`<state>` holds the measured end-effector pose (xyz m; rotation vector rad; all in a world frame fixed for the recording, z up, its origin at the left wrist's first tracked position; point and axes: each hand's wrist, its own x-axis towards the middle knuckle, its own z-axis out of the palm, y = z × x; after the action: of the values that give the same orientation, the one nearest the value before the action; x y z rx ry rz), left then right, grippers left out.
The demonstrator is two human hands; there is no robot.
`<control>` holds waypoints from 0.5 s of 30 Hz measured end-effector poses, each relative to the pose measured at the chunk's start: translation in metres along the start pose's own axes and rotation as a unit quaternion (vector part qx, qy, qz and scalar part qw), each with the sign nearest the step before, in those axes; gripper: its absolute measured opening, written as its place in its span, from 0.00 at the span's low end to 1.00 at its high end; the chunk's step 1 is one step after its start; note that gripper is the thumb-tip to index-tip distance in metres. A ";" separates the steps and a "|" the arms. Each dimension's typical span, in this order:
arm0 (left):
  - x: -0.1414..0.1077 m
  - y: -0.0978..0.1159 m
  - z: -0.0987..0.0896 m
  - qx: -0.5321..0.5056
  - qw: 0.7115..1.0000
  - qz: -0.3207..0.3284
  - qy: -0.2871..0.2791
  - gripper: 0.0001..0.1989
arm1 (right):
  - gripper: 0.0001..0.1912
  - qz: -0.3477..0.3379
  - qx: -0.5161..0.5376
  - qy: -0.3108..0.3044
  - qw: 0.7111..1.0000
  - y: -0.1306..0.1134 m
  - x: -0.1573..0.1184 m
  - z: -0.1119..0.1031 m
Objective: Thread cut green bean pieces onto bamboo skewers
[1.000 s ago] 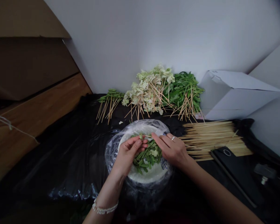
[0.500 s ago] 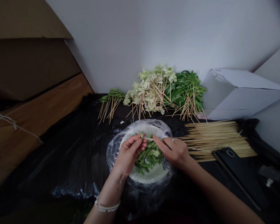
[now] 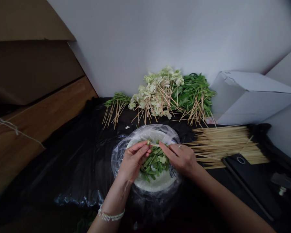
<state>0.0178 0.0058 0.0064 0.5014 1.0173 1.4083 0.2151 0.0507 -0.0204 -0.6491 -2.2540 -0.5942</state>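
Above a white bowl (image 3: 157, 184) wrapped in clear plastic, my left hand (image 3: 135, 158) pinches a small green bean piece (image 3: 148, 142). My right hand (image 3: 180, 159), with a ring on it, holds a thin wooden skewer (image 3: 154, 145) that runs between the two hands. Another green piece (image 3: 157, 141) is at my right fingertips. Cut green beans (image 3: 155, 165) with a pale leafy bit lie in the bowl below.
Behind the bowl lie skewered bean pieces (image 3: 118, 98), skewered pale leaves (image 3: 150, 94) and skewered green leaves (image 3: 194, 92). Loose skewers (image 3: 228, 142), a black phone (image 3: 249, 184) and a white box (image 3: 247, 97) are on the right. Black plastic (image 3: 70, 161) covers the surface.
My left fingers have shifted very slightly, and the bean piece in them is tilted a little more. My right hand has hardly moved.
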 end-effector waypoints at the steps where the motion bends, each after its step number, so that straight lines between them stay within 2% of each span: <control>1: 0.000 0.000 0.000 0.000 1.000 0.000 0.004 0.17 | 0.18 0.002 -0.003 0.000 1.000 0.000 0.000 0.000; 10: -0.001 0.000 0.004 0.020 0.999 0.005 0.026 0.17 | 0.17 0.003 -0.015 -0.009 1.000 -0.005 0.001 -0.004; 15: -0.001 0.001 0.006 0.019 0.999 -0.013 0.026 0.17 | 0.14 0.014 -0.002 0.003 1.000 -0.008 0.002 -0.005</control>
<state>0.0220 0.0063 0.0104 0.4805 1.0914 1.3867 0.2117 0.0426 -0.0173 -0.6798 -2.2357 -0.5869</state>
